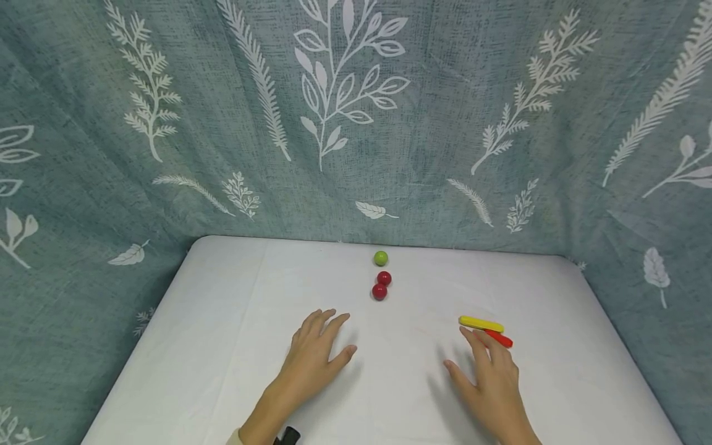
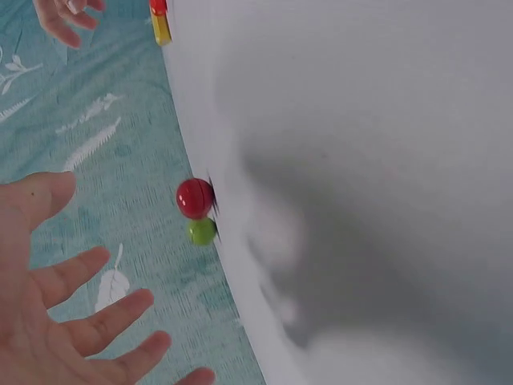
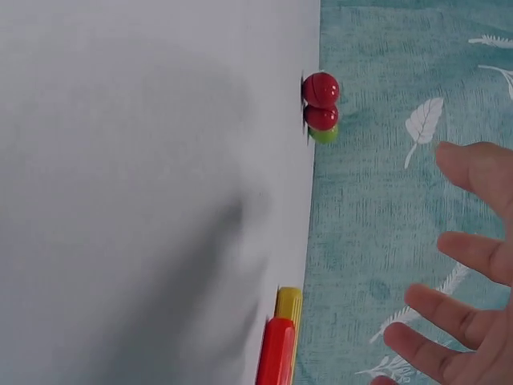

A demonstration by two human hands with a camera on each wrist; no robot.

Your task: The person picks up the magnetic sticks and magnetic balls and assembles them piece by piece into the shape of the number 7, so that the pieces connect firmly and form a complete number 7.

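My left hand [image 1: 313,361] hovers over the white table with fingers spread and nothing in it. My right hand [image 1: 492,386] is also spread and holds nothing; in the head view its fingertips come close to a yellow stick [image 1: 481,324] and a red stick [image 1: 499,338]. The two sticks lie against each other, and the right fingers partly cover the red one. Farther back at the middle sit two red balls [image 1: 379,292], side by side, with a green ball [image 1: 381,258] behind them. In the right wrist view the red stick [image 3: 276,353] lies in front of the yellow one [image 3: 288,303].
The white table [image 1: 233,296] has rounded far corners. A green-blue cloth [image 1: 423,123] printed with white leaves hangs behind it and down both sides. A small black object [image 1: 290,436] shows beside the left wrist.
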